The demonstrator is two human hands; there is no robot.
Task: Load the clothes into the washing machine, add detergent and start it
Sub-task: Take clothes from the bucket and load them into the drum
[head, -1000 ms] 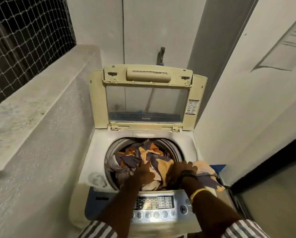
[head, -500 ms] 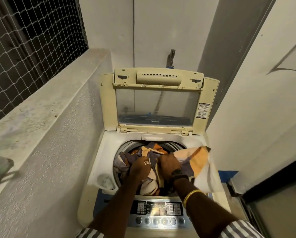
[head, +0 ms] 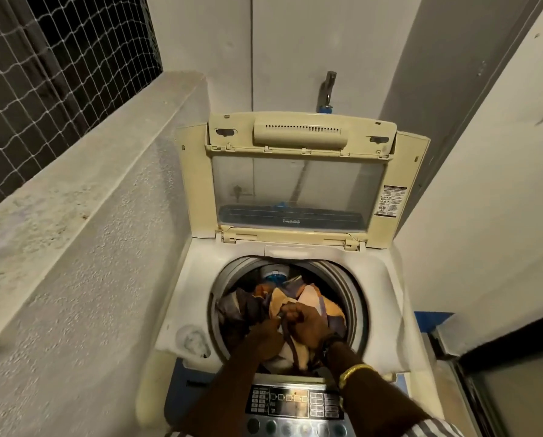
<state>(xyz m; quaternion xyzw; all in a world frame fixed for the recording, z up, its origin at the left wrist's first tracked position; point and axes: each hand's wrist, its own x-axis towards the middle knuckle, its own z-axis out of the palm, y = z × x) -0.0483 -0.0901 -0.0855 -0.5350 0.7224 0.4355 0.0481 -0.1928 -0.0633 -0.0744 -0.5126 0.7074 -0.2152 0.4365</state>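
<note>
A top-loading washing machine [head: 390, 298] stands in front of me with its cream lid [head: 298, 175] raised upright. Orange, cream and purple-grey clothes [head: 314, 298] lie bunched inside the steel drum [head: 342, 282]. Both my hands are down in the drum, pressed against each other. My left hand [head: 268, 331] grips the fabric at the front. My right hand [head: 304, 321], with a dark watch and a gold bangle on the wrist, is closed on the same bundle. The control panel [head: 295, 405] sits under my forearms.
A rough concrete parapet [head: 74, 216] with netting above it runs close along the left. A tap [head: 328, 89] sticks out of the wall behind the lid. A white wall closes the right side, with a dark doorway [head: 500, 357] at lower right.
The cloth that hung over the machine's right edge has been pulled into the drum. Both hands have pushed deeper and the clothes sit lower.
</note>
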